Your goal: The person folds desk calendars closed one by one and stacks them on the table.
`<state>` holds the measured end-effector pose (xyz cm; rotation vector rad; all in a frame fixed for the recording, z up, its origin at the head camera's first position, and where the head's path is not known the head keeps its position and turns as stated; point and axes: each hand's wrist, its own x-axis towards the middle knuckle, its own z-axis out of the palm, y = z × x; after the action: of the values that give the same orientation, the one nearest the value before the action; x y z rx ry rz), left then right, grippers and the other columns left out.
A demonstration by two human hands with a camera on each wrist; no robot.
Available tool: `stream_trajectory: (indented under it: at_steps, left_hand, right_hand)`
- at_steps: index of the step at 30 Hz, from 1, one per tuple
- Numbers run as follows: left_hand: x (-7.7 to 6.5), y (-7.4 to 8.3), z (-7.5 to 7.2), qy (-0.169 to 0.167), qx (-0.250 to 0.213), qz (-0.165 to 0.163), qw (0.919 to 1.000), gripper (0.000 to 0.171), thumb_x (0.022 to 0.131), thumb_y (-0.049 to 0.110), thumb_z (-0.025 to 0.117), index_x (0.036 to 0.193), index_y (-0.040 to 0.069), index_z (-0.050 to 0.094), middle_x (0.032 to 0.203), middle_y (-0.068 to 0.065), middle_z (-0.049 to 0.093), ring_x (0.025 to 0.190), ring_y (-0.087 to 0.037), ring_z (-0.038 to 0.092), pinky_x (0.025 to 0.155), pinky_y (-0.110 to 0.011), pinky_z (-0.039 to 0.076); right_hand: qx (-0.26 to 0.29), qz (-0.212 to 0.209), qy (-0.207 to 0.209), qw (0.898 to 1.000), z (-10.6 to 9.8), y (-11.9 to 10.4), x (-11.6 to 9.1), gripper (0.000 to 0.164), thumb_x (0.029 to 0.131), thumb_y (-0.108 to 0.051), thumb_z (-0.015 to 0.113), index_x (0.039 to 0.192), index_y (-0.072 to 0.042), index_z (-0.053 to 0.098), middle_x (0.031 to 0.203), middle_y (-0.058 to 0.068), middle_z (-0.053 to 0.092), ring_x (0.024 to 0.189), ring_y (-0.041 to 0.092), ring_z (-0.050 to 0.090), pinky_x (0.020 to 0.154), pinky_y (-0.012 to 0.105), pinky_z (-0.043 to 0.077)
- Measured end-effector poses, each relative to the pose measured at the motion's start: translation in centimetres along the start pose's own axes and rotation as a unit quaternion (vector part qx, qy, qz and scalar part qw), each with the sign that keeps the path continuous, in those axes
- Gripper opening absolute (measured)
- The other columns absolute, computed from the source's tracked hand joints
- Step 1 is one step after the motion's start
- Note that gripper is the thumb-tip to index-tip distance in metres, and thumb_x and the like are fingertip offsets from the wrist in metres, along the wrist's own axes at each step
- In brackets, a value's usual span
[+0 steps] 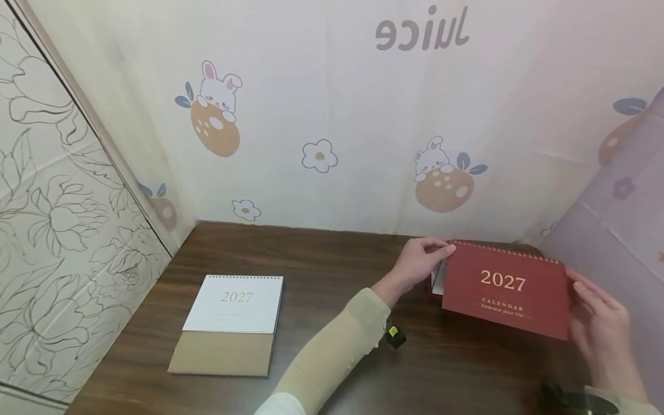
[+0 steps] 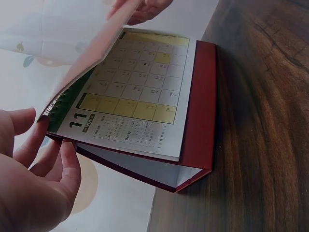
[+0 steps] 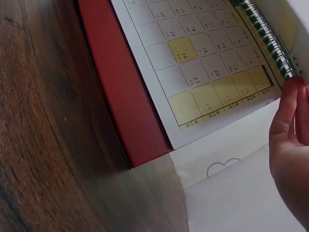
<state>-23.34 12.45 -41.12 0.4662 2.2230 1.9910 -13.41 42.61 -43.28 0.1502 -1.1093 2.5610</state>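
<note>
A red desk calendar with gold "2027" lettering is tilted at the right of the table, its spiral binding along the top. My left hand grips its upper left corner at the end of the spiral. At the right end of the binding, the fingers of my right hand hold the calendar's edge. Under the raised cover, the left wrist view shows a November page with yellow cells, above the red stand. The same page grid appears in the right wrist view, with my right hand at the spiral's end.
A white 2027 desk calendar on a tan stand is at the left of the dark wooden table. A curtain printed with rabbits and fruit rises behind the table. A flower-patterned panel borders the left side.
</note>
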Motion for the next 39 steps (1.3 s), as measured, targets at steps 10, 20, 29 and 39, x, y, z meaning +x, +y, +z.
stream_trajectory:
  at_steps: [10,20,29,39]
  left_hand:
    - [0.0,-0.3,0.3,0.035,0.031,-0.001,0.9989,0.015,0.091,0.033,0.075,0.096,0.019,0.077,0.109,0.019,0.068,0.101,0.002,0.06,0.083,-0.021,0.05]
    - [0.0,-0.7,0.4,0.05,-0.02,-0.012,0.9985,0.013,0.089,0.024,0.078,0.095,0.02,0.067,0.1,0.014,0.071,0.085,0.0,0.064,0.073,-0.022,0.053]
    - [0.4,-1.3,0.3,0.05,0.178,0.055,0.9812,0.024,0.093,0.039,0.071,0.113,0.027,0.076,0.1,0.018,0.071,0.087,0.005,0.059,0.077,-0.017,0.049]
    - [0.2,-1.3,0.0,0.041,0.228,0.057,0.971,0.026,0.092,0.039,0.069,0.117,0.032,0.075,0.113,0.022,0.069,0.108,0.007,0.059,0.087,-0.017,0.048]
  right_hand:
    - [-0.074,-0.027,0.061,0.995,1.1,0.5,0.5,0.018,0.092,0.016,0.056,0.099,0.009,0.072,0.087,0.012,0.074,0.073,0.016,0.07,0.063,0.024,0.056]
    - [-0.158,0.012,0.125,0.979,1.7,0.6,0.9,0.012,0.091,0.004,0.067,0.093,-0.001,0.077,0.078,0.003,0.072,0.064,0.011,0.067,0.059,0.02,0.054]
    - [-0.257,0.033,0.186,0.948,1.9,0.4,0.9,0.005,0.086,-0.008,0.078,0.088,-0.011,0.081,0.076,-0.008,0.071,0.067,0.003,0.061,0.057,0.015,0.047]
    - [-0.244,0.045,0.133,0.959,0.7,0.4,1.2,0.011,0.089,-0.004,0.073,0.092,-0.01,0.081,0.087,-0.013,0.074,0.084,-0.005,0.064,0.07,0.009,0.049]
